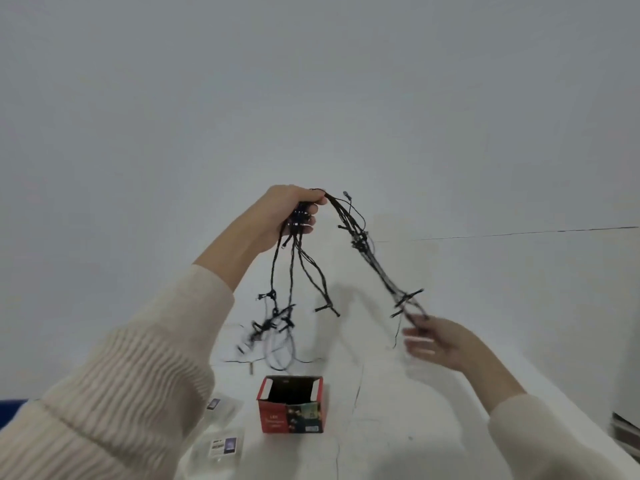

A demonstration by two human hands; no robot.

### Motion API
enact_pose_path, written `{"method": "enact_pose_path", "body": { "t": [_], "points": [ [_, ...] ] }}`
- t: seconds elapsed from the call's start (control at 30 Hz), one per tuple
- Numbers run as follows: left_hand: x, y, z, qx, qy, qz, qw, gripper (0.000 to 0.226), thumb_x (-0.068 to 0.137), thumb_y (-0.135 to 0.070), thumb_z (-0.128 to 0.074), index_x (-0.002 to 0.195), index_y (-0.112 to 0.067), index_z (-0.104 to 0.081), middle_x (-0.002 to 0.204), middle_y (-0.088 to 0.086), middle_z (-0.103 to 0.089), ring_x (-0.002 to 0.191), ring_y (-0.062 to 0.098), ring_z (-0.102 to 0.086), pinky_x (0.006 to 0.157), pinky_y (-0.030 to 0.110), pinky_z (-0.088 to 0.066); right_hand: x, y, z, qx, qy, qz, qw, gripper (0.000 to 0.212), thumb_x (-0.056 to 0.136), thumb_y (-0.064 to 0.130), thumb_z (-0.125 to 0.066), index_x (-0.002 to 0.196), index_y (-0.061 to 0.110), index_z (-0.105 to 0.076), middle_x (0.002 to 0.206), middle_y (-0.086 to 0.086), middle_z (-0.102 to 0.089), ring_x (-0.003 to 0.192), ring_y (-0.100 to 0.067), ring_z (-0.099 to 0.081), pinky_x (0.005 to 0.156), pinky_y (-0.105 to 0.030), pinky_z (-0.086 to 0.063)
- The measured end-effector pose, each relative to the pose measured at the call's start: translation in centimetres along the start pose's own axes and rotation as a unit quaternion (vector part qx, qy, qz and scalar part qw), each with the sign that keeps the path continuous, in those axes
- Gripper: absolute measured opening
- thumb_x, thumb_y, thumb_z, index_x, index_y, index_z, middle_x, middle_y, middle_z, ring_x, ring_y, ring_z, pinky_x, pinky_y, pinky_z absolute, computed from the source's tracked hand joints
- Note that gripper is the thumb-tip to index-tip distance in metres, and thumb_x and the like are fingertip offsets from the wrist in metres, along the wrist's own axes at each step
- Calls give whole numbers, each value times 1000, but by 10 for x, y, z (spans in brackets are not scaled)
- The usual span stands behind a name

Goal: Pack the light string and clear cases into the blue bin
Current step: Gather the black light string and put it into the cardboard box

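Note:
My left hand [294, 211] is raised above the table and grips a bunch of the black light string [367, 251]. Loops of it hang down from the fist to the white table, where more cord lies tangled. One strand runs down to the right to my right hand [431, 341], which pinches its lower end; this hand is blurred. Two clear cases [221, 445] with printed labels lie at the lower left, partly hidden by my left sleeve. A sliver of the blue bin [12, 410] shows at the left edge.
An open red cardboard box [291, 415] stands on the white table [398, 427] in front of me, below the hanging cords. A small plug piece [251, 368] lies behind it. A plain white wall fills the background. A grey object [625, 427] is at the right edge.

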State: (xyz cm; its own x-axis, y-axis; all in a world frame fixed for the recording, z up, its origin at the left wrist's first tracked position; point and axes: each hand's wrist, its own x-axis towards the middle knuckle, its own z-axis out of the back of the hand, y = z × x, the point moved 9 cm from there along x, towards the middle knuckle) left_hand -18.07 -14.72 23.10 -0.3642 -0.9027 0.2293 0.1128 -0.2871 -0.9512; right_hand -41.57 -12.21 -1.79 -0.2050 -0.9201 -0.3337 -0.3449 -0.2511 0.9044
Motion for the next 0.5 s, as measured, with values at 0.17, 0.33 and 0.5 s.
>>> {"method": "enact_pose_path", "body": {
  "t": [0.17,0.33,0.5],
  "points": [
    [6,-2,-18,102,-7,-9,995,16,89,-17,-60,76,-9,-64,62,0,-56,57,14,-56,57,21,-50,-27,47,-57,-109,127,146,975,58,84,0,-56,131,30,-41,138,-5,-43,95,-9,-52,97,-41,-30],
    [4,1,-54,100,58,-7,993,14,89,-19,-59,80,-10,-65,62,-2,-61,55,9,-58,56,19,-50,-88,107,-141,-98,274,292,911,85,65,30,-73,138,37,-30,143,4,-40,128,-4,-38,111,-32,-25],
    [5,-7,-66,-29,59,-22,998,16,91,-15,-55,78,-9,-61,57,-4,-58,53,11,-56,55,21,-49,-84,72,-167,-173,251,280,910,46,80,12,-70,120,16,-47,73,-14,-67,74,-16,-69,82,-22,-49]
  ]
}}
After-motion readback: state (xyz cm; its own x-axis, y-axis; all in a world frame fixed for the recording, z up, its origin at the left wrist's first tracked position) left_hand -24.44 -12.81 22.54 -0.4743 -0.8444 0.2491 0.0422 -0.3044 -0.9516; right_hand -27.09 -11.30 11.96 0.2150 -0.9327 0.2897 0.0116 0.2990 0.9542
